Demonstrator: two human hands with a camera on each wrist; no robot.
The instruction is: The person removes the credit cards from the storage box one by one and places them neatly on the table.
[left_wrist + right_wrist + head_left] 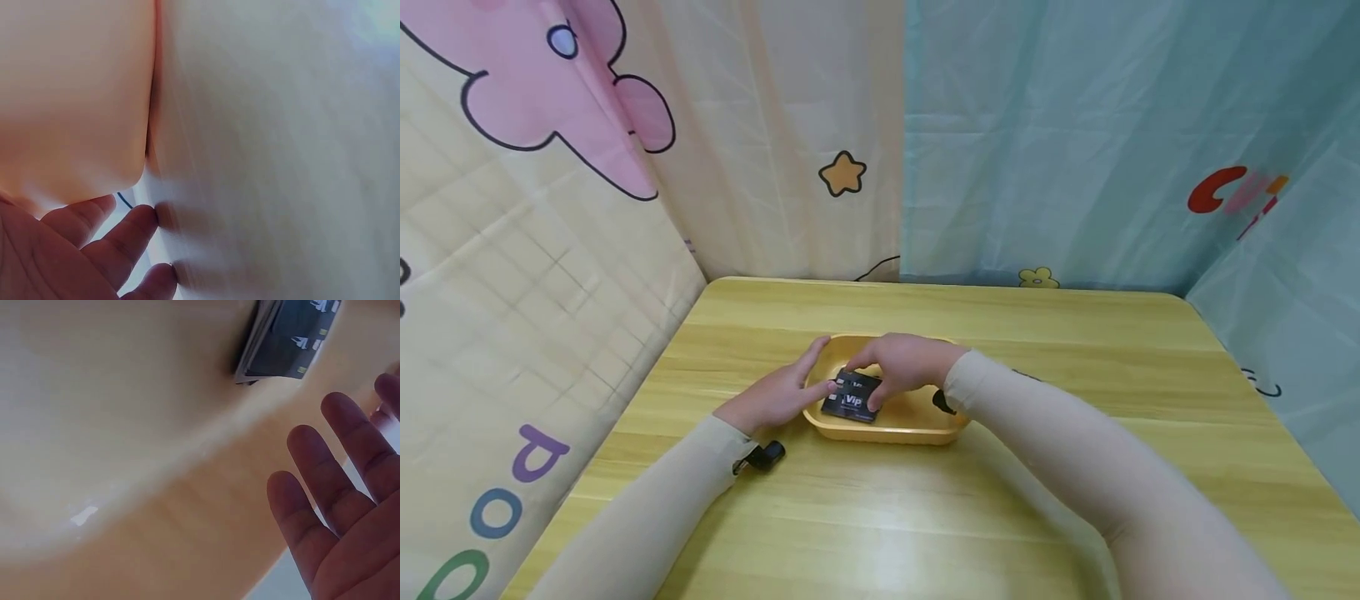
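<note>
A stack of dark cards [855,400] with "Vip" print lies in a shallow yellow plastic bin [887,436], toward its left end. My left hand [775,398] grips that end, the thumb over the rim by the cards and the other fingers outside. In the left wrist view, fingers [128,240] reach round the bin's outer wall, tips down at the tabletop. My right hand [910,362] is over the bin, index finger at the cards' upper edge and thumb on their right side. The right wrist view shows its other fingers [315,459] extended, apart from the cards [287,340].
The bin stands on a light wood-grain table [880,517]. Behind the table's far edge hang printed curtains [775,167], and another patterned sheet [535,275] runs along the left side. A black wrist camera [767,456] sits beneath the left sleeve.
</note>
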